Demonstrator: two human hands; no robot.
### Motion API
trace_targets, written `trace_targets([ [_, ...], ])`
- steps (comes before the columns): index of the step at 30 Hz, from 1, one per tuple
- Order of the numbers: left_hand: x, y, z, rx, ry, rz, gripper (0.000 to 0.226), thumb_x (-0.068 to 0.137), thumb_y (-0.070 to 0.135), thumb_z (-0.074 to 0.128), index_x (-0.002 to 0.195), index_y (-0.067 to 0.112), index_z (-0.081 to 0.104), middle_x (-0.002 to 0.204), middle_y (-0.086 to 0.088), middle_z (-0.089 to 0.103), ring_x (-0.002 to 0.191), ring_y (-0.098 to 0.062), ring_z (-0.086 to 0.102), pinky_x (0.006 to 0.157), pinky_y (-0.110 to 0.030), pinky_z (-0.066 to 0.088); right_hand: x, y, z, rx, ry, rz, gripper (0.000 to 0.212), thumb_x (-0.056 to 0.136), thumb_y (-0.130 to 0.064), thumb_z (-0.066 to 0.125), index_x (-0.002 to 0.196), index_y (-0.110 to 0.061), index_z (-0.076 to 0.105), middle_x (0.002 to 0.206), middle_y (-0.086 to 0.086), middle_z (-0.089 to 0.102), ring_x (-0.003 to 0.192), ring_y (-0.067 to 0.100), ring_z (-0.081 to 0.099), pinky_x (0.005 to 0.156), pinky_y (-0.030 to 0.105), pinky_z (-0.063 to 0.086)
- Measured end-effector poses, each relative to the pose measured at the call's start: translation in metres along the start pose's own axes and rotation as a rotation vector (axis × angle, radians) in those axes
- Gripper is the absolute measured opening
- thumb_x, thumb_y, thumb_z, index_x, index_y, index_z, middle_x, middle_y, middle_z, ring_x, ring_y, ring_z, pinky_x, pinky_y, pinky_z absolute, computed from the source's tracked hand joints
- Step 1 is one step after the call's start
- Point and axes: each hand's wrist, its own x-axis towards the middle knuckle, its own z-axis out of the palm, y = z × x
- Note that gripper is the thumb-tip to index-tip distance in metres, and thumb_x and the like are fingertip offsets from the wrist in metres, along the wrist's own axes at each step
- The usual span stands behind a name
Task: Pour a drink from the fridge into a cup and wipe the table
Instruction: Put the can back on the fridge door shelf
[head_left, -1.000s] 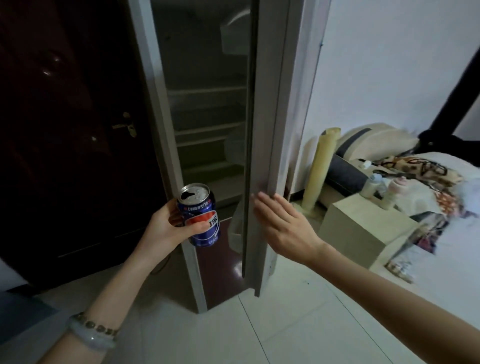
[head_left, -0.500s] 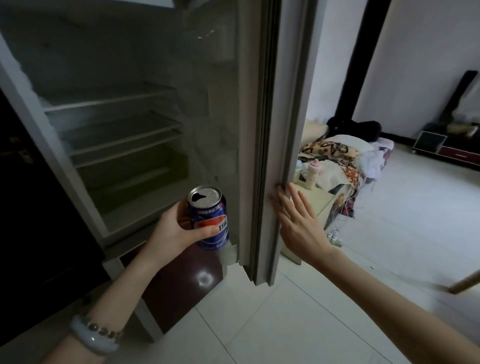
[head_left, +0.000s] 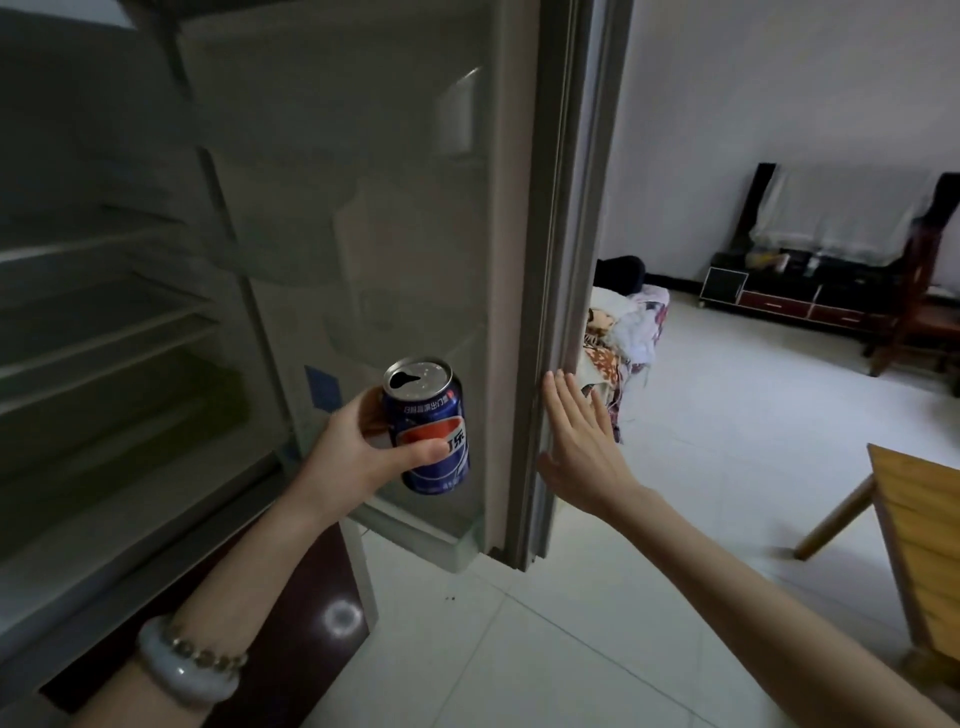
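My left hand (head_left: 358, 457) grips the opened can (head_left: 428, 426) upright in front of the fridge door (head_left: 415, 208); my right hand (head_left: 576, 441) lies open and flat on the door's edge. Risk: swinging the door shut could jolt or tilt the can and slop drink onto the floor (head_left: 519, 649); fingers (head_left: 563, 387) at the seal could get pinched.

We see pale floor tiles (head_left: 649, 597) filling the lower right, a plain white wall (head_left: 779, 104) at upper right, and a dark low cabinet (head_left: 789, 296) against it. A wooden table (head_left: 930, 545) enters at the right edge; patterned bedding (head_left: 618, 343) lies mid-frame.
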Motion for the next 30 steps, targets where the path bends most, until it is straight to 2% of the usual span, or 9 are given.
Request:
trace_targets([
  [3, 0.036, -0.004, 0.013, -0.014, -0.007, 0.011, 0.080, 0.037, 0.053, 0.088, 0.108, 0.027, 0.062, 0.107, 0.014, 0.070, 0.104, -0.007, 0.064, 0.089, -0.029, 0.047, 0.023, 0.026, 0.005, 0.070, -0.013, 0.026, 0.095, 0.086, -0.022, 0.058, 0.148, -0.012, -0.013, 0.158, 0.005, -0.010, 0.143, 0.017, -0.018, 0.114, 0.036, -0.015],
  [7, 0.080, -0.010, 0.025, 0.001, -0.011, 0.017, 0.072, 0.041, 0.043, 0.087, 0.106, 0.025, 0.062, 0.104, 0.014, 0.071, 0.100, -0.006, 0.066, 0.085, -0.025, 0.049, 0.052, 0.058, 0.012, 0.170, -0.006, 0.030, 0.094, 0.084, -0.015, 0.058, 0.149, -0.010, -0.009, 0.158, 0.006, -0.006, 0.139, 0.009, -0.019, 0.116, 0.032, -0.011],
  [11, 0.115, -0.019, 0.032, 0.034, -0.018, 0.010, 0.076, 0.041, 0.049, 0.088, 0.108, 0.027, 0.062, 0.107, 0.010, 0.071, 0.103, -0.010, 0.065, 0.091, -0.035, 0.049, 0.079, 0.081, 0.019, 0.270, 0.037, 0.026, 0.085, 0.084, -0.010, 0.057, 0.149, -0.008, 0.001, 0.158, 0.009, 0.002, 0.137, 0.005, -0.010, 0.115, 0.022, -0.004],
  [14, 0.132, -0.023, 0.035, 0.052, -0.001, -0.003, 0.069, 0.042, 0.046, 0.086, 0.106, 0.030, 0.062, 0.105, 0.014, 0.070, 0.101, -0.007, 0.065, 0.091, -0.033, 0.049, 0.097, 0.094, 0.027, 0.337, 0.058, 0.044, 0.082, 0.086, -0.010, 0.056, 0.149, -0.010, 0.003, 0.158, 0.006, 0.004, 0.137, 0.003, -0.006, 0.109, 0.014, -0.007],
  [20, 0.151, -0.025, 0.041, 0.089, 0.033, -0.020, 0.068, 0.043, 0.048, 0.085, 0.105, 0.030, 0.063, 0.104, 0.014, 0.071, 0.100, -0.005, 0.065, 0.088, -0.030, 0.048, 0.124, 0.115, 0.038, 0.426, 0.050, 0.080, 0.080, 0.088, -0.009, 0.055, 0.150, -0.014, 0.005, 0.158, 0.003, 0.008, 0.142, 0.007, 0.003, 0.118, 0.034, 0.014],
  [23, 0.157, -0.022, 0.041, 0.103, 0.058, -0.030, 0.070, 0.043, 0.050, 0.084, 0.106, 0.030, 0.062, 0.104, 0.016, 0.070, 0.099, -0.004, 0.065, 0.087, -0.028, 0.048, 0.133, 0.124, 0.040, 0.488, 0.043, 0.087, 0.078, 0.088, -0.009, 0.055, 0.150, -0.017, 0.009, 0.157, 0.001, 0.012, 0.143, 0.010, 0.008, 0.115, 0.043, 0.027],
  [25, 0.159, -0.019, 0.042, 0.097, 0.064, -0.034, 0.071, 0.044, 0.049, 0.084, 0.109, 0.028, 0.062, 0.106, 0.014, 0.070, 0.100, -0.004, 0.065, 0.086, -0.027, 0.048, 0.138, 0.126, 0.038, 0.518, 0.066, 0.121, 0.074, 0.087, -0.007, 0.055, 0.149, -0.017, 0.017, 0.156, 0.002, 0.018, 0.142, 0.010, 0.012, 0.114, 0.044, 0.028],
  [27, 0.161, -0.014, 0.043, 0.091, 0.074, -0.040, 0.072, 0.044, 0.048, 0.084, 0.109, 0.027, 0.062, 0.106, 0.013, 0.070, 0.100, -0.005, 0.065, 0.086, -0.027, 0.048, 0.142, 0.123, 0.026, 0.538, 0.141, 0.177, 0.065, 0.087, -0.008, 0.057, 0.146, -0.016, 0.029, 0.154, 0.004, 0.026, 0.143, 0.014, 0.014, 0.116, 0.042, 0.020],
  [30, 0.164, -0.003, 0.044, 0.061, 0.059, -0.038, 0.070, 0.046, 0.042, 0.084, 0.110, 0.024, 0.062, 0.105, 0.011, 0.071, 0.098, -0.007, 0.067, 0.079, -0.021, 0.052, 0.149, 0.105, -0.011, 0.588, 0.284, 0.099, 0.048, 0.086, -0.007, 0.057, 0.133, -0.015, 0.049, 0.141, 0.004, 0.043, 0.132, 0.013, 0.031, 0.110, 0.031, 0.025],
])
